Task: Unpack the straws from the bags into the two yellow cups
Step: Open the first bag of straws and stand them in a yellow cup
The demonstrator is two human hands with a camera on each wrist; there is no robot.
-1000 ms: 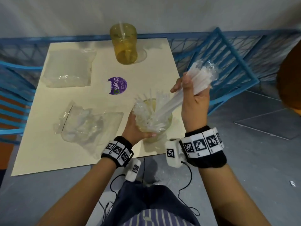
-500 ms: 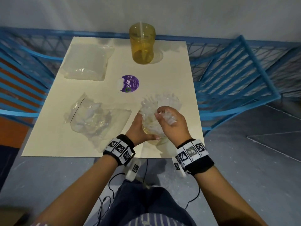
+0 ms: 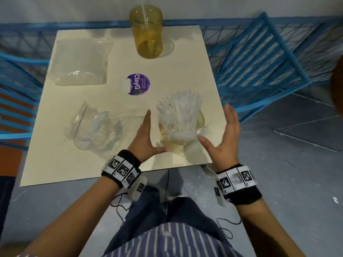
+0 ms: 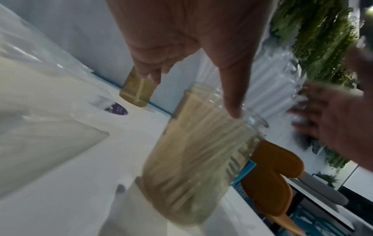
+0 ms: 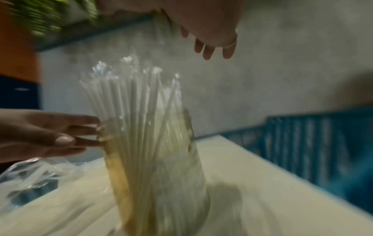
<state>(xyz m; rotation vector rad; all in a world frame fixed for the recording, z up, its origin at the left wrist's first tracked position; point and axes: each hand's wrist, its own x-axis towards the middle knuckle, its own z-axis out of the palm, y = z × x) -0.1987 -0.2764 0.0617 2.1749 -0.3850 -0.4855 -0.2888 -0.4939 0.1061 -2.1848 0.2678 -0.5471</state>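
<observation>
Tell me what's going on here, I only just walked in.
A person is unpacking straws into yellow cups. The near cup is packed with white straws, and both hands are open beside it: left hand, right hand. The far cup holds one straw. A crumpled bag and a flat bag lie on the table.

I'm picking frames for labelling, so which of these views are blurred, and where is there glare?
Head view: mostly sharp; glare on the crumpled bag, edges bent by the wide lens. Left wrist view: motion-smeared, worst on the right hand and near cup. Right wrist view: dim and soft, straws streaked, with glints at their wrapped tips.
</observation>
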